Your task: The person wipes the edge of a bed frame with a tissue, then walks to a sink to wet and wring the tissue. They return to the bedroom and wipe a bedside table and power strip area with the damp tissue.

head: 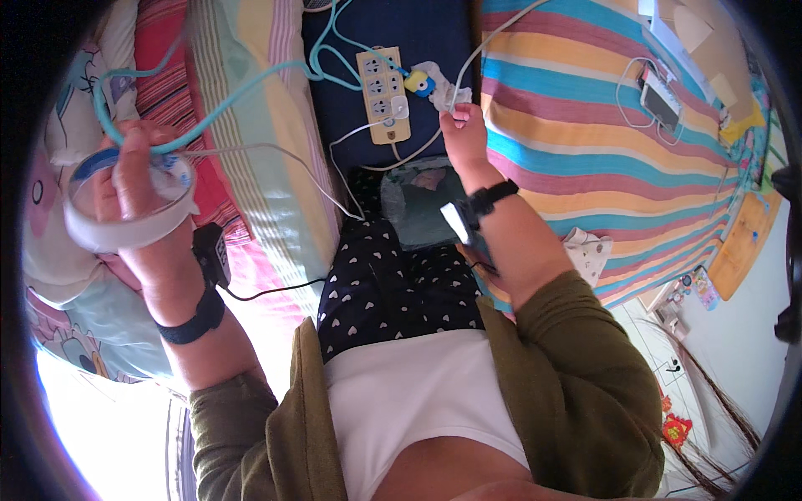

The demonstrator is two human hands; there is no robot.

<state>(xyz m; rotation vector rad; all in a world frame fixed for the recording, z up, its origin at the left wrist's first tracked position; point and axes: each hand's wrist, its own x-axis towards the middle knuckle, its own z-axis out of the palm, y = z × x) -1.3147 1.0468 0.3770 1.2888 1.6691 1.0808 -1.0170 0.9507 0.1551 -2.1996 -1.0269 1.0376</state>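
My left hand (133,188) is raised at the left with a wide roll of clear tape (128,232) around its fingers. A teal cable (232,100) loops past those fingertips; whether they pinch it, I cannot tell. In front of me my right hand (465,134) pinches a thick white cable (462,75) between thumb and fingers. Left of that hand lies a cream power strip (384,134). It carries a white plug (399,108), and a yellow and blue character-shaped piece (420,83) sits beside it on the teal cable.
A bin with a clear plastic liner (407,219) stands by my knees. Bedding (257,156) lies left, a striped cloth (551,125) right. On the cloth are a white device with a cord (661,103) and an open cardboard box (702,50). Crumpled tissue (442,84) lies beside the strip.
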